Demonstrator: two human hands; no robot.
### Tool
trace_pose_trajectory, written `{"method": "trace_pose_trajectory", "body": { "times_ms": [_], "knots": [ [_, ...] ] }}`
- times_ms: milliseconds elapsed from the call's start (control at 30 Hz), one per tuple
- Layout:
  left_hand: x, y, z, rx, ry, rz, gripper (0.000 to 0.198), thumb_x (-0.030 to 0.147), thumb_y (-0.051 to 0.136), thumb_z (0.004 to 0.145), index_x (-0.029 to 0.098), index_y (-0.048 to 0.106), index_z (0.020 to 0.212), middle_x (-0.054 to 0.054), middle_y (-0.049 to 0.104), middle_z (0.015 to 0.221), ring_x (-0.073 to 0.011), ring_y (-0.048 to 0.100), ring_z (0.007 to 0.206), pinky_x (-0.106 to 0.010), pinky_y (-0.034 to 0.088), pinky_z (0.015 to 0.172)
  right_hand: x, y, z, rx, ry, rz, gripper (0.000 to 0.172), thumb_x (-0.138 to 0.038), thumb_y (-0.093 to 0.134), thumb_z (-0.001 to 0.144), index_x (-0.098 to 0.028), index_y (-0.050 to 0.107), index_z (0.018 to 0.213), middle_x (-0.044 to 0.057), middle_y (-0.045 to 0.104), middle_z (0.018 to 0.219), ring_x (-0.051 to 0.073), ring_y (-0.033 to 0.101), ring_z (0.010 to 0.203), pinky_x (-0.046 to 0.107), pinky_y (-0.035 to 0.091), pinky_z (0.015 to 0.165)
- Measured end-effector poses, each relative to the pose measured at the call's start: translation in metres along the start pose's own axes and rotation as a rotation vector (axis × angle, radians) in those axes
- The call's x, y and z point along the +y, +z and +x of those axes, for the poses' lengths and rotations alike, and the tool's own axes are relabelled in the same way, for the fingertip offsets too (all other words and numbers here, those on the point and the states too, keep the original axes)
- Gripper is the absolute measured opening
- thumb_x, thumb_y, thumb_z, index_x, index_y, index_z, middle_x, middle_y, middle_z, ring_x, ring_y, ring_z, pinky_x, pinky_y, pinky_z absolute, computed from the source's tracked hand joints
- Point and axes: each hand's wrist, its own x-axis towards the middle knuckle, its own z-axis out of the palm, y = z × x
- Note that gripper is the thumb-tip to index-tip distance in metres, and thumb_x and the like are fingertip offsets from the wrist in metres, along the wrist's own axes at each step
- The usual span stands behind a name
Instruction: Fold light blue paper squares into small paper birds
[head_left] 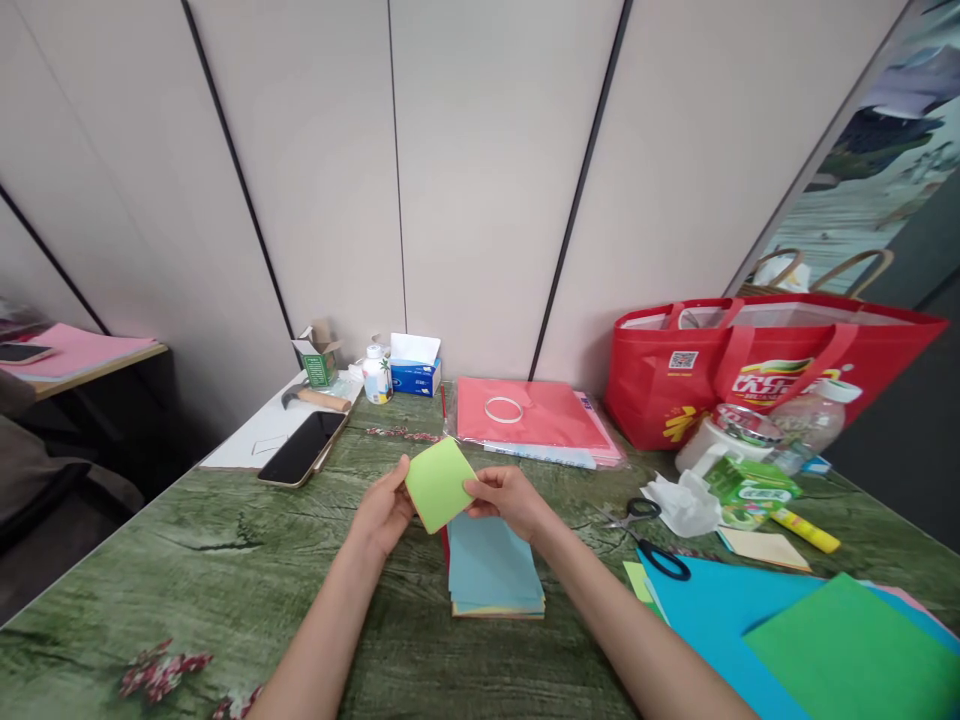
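Note:
Between both hands I hold a small square of light green paper (441, 484), tilted with its corners pointing up and down. A thin orange edge shows along its lower left side. My left hand (385, 508) pinches the left corner, and my right hand (510, 498) grips the right edge between thumb and fingers. Below them on the table lies a stack of square paper (495, 565), light blue on top with yellowish sheets underneath. A bit of red shows at the stack's left side, partly hidden by my hands.
Scissors (654, 550) lie at right near blue paper (694, 605), green paper (855, 645) and a crumpled tissue (684, 503). A red bag (652, 400) stands behind. Red paper (555, 415) in plastic lies at the back. A phone (300, 452) and hammer (319, 398) are at left.

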Motion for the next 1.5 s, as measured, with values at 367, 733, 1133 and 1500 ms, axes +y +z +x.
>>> {"method": "trace_pose_trajectory", "body": {
  "times_ms": [367,733,1133,1500],
  "knots": [
    [0.022,-0.014,0.007,0.269,0.332,0.014,0.036,0.039,0.037,0.094,0.025,0.048,0.125,-0.009,0.057,0.122,-0.0146,0.062,0.091,-0.023,0.048,0.066,0.003,0.057,0.101,0.140,0.099,-0.045,0.027,-0.031,0.055,0.090,-0.014,0.056,0.112,0.007,0.060,0.109,0.018,0.061,0.092,0.037,0.053,0.077],
    [0.001,-0.024,0.024,0.445,0.397,0.180,0.021,0.038,0.054,0.081,0.023,0.056,0.096,-0.004,0.059,0.104,-0.0179,0.059,0.094,-0.024,0.042,0.064,-0.012,0.067,0.118,0.325,0.177,-0.361,0.032,-0.031,0.056,0.090,-0.016,0.053,0.118,0.009,0.056,0.118,0.021,0.059,0.100,0.040,0.051,0.083],
    [0.006,-0.012,0.009,0.301,0.231,0.415,0.015,0.018,0.065,0.068,0.018,0.060,0.083,-0.001,0.056,0.073,-0.0136,0.056,0.065,-0.027,0.047,0.061,-0.033,-0.052,-0.039,0.224,0.062,-0.333,0.009,-0.020,0.069,0.073,-0.015,0.063,0.071,0.001,0.067,0.070,0.013,0.064,0.059,0.027,0.054,0.059],
    [-0.012,0.030,-0.042,-0.082,-0.041,0.496,0.039,0.023,0.080,0.056,0.019,0.065,0.092,-0.008,0.062,0.083,-0.0223,0.058,0.078,-0.044,0.053,0.059,0.022,-0.079,-0.121,0.207,0.054,-0.001,0.036,-0.036,0.074,0.067,-0.016,0.063,0.094,0.014,0.066,0.107,0.023,0.067,0.093,0.042,0.054,0.083]
  ]
}}
